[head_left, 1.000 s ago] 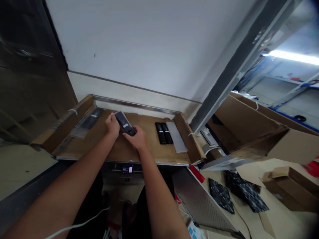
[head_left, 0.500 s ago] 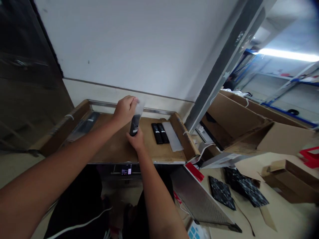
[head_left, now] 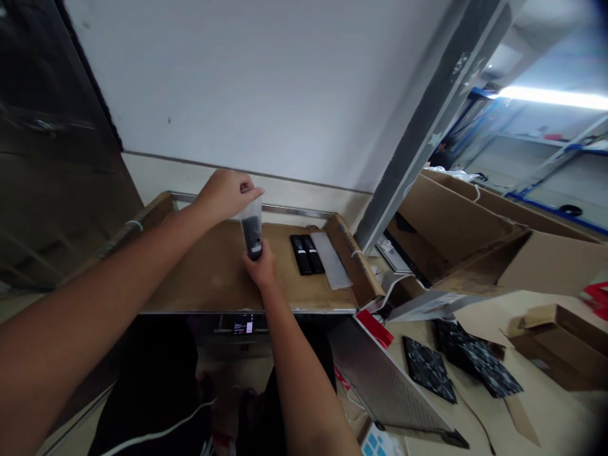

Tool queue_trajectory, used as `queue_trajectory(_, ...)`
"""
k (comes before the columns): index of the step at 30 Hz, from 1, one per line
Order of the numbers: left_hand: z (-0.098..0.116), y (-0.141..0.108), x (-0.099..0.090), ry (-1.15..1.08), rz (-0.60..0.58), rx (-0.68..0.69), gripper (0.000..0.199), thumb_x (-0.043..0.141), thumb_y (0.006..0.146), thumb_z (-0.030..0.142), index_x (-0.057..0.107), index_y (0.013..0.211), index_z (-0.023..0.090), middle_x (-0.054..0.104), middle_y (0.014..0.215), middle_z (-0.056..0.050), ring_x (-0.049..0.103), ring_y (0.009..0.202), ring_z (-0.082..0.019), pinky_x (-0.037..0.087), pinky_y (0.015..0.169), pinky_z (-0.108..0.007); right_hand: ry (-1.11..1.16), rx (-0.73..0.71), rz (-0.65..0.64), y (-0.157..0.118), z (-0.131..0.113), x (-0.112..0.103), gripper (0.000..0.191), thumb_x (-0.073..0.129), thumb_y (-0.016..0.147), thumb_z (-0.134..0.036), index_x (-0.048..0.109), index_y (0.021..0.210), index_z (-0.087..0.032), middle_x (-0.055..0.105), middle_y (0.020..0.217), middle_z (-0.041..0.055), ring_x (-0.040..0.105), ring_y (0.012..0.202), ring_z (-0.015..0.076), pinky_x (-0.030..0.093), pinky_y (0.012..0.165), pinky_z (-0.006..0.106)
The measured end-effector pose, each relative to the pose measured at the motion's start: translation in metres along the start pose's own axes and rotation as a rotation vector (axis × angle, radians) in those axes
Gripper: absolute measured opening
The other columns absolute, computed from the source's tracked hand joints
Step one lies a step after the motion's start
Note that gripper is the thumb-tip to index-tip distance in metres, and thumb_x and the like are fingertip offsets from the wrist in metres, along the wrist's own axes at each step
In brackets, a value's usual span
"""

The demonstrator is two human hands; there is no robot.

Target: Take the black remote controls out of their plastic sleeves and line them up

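Observation:
A dark remote-like device (head_left: 253,235) stands nearly upright inside a translucent sleeve (head_left: 252,206) above the cardboard-lined tray (head_left: 204,278). My right hand (head_left: 261,263) is wrapped round its lower end. At the sleeve's top, my left hand (head_left: 231,192) pinches the edge between thumb and fingers. Two black devices with small white labels (head_left: 306,254) lie side by side on the tray, right of my hands. Beside them lie flat translucent sleeves (head_left: 331,261).
Large open cardboard boxes (head_left: 465,221) stand to the right, beyond a grey post (head_left: 413,133). Below them are black patterned packets (head_left: 430,368), a smaller carton (head_left: 560,345) and a metal mesh panel (head_left: 389,380). A small lit screen (head_left: 243,324) shows under the tray's front edge.
My left hand has moved slightly left, and the sleeve's top has tilted left with it. The sleeved item at the tray's left end is now hidden behind my left arm.

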State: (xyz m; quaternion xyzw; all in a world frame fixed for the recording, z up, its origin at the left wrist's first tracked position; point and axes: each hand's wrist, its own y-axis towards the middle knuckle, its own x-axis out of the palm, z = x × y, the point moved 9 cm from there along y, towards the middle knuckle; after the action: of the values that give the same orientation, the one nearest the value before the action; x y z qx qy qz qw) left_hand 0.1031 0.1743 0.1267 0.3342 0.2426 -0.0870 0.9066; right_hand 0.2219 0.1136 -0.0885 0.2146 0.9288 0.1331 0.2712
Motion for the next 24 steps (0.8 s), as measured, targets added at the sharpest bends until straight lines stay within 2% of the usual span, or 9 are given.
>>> queue_trajectory(2,-0.002,0.003,-0.002,-0.043,-0.012,-0.02,0.024,0.079,0.073,0.029,0.063,0.059,0.016,0.051,0.059,-0.002,0.056,0.079,-0.02,0.045,0.084,-0.032,-0.02,-0.005,0.0,0.0,-0.001,0.0,0.025,0.066,0.078,-0.036,0.057,0.098,-0.025,0.066,0.083,0.0002,0.06,0.072,0.0183,0.049,0.068,0.028)
queue_trajectory(6,0.0,0.008,-0.013,-0.058,0.001,-0.028,0.02,0.08,0.072,0.032,0.069,0.067,0.016,0.056,0.063,-0.002,0.057,0.077,-0.019,0.047,0.084,-0.031,-0.03,-0.016,-0.005,-0.001,-0.003,-0.002,0.024,0.065,0.079,-0.037,0.058,0.099,-0.025,0.066,0.082,0.0004,0.061,0.072,0.0186,0.048,0.067,0.027)
queue_trajectory(10,0.0,0.012,-0.013,0.03,-0.081,-0.044,0.023,0.084,0.068,0.028,0.066,0.062,0.014,0.051,0.06,-0.002,0.06,0.083,-0.022,0.045,0.088,-0.033,-0.032,-0.047,-0.004,-0.002,-0.007,-0.004,0.024,0.064,0.08,-0.035,0.058,0.1,-0.024,0.067,0.084,0.0006,0.062,0.074,0.0187,0.047,0.067,0.027)
queue_trajectory(12,-0.001,0.014,-0.013,0.049,-0.107,-0.038,0.026,0.082,0.07,0.028,0.064,0.058,0.014,0.047,0.056,-0.002,0.061,0.086,-0.024,0.044,0.09,-0.034,-0.033,-0.053,-0.014,-0.002,-0.008,-0.004,0.024,0.062,0.081,-0.035,0.058,0.101,-0.024,0.067,0.086,0.0011,0.063,0.075,0.0188,0.047,0.068,0.027)
queue_trajectory(17,0.005,0.021,-0.027,0.13,-0.047,0.036,0.029,0.071,0.08,0.037,0.066,0.065,0.013,0.053,0.063,-0.001,0.062,0.095,-0.023,0.041,0.097,-0.034,-0.019,0.011,-0.015,-0.003,-0.005,-0.004,0.039,0.065,0.079,-0.032,0.055,0.117,-0.025,0.071,0.096,0.0028,0.067,0.085,0.021,0.05,0.072,0.029)
queue_trajectory(19,0.017,0.023,-0.038,0.256,-0.042,0.091,0.04,0.06,0.089,0.044,0.067,0.071,0.009,0.056,0.069,-0.001,0.062,0.099,-0.022,0.039,0.101,-0.037,-0.019,0.047,-0.012,-0.003,-0.001,-0.004,0.046,0.066,0.078,-0.031,0.053,0.122,-0.026,0.071,0.101,0.0037,0.068,0.089,0.0224,0.051,0.074,0.03)
queue_trajectory(21,0.033,0.025,-0.057,0.403,-0.008,0.15,0.055,0.044,0.096,0.051,0.068,0.079,0.005,0.055,0.073,-0.002,0.062,0.1,-0.022,0.037,0.102,-0.042,-0.034,0.078,-0.008,-0.002,0.002,-0.004,0.052,0.068,0.078,-0.031,0.051,0.127,-0.026,0.071,0.104,0.0053,0.069,0.092,0.024,0.052,0.076,0.032)
queue_trajectory(22,0.04,0.026,-0.071,0.461,0.038,0.17,0.058,0.042,0.097,0.054,0.068,0.082,0.005,0.055,0.074,-0.002,0.062,0.099,-0.022,0.038,0.102,-0.043,-0.048,0.085,-0.003,-0.002,0.003,-0.004,0.054,0.068,0.078,-0.03,0.05,0.129,-0.025,0.071,0.106,0.0063,0.068,0.095,0.0248,0.053,0.078,0.033)
queue_trajectory(24,0.048,0.028,-0.103,0.497,0.169,0.178,0.054,0.048,0.095,0.06,0.069,0.087,0.011,0.058,0.076,-0.002,0.063,0.093,-0.023,0.042,0.097,-0.04,-0.095,0.083,0.033,-0.002,0.002,-0.006,0.054,0.067,0.08,-0.028,0.05,0.131,-0.023,0.069,0.113,0.0093,0.067,0.102,0.0266,0.053,0.083,0.036)
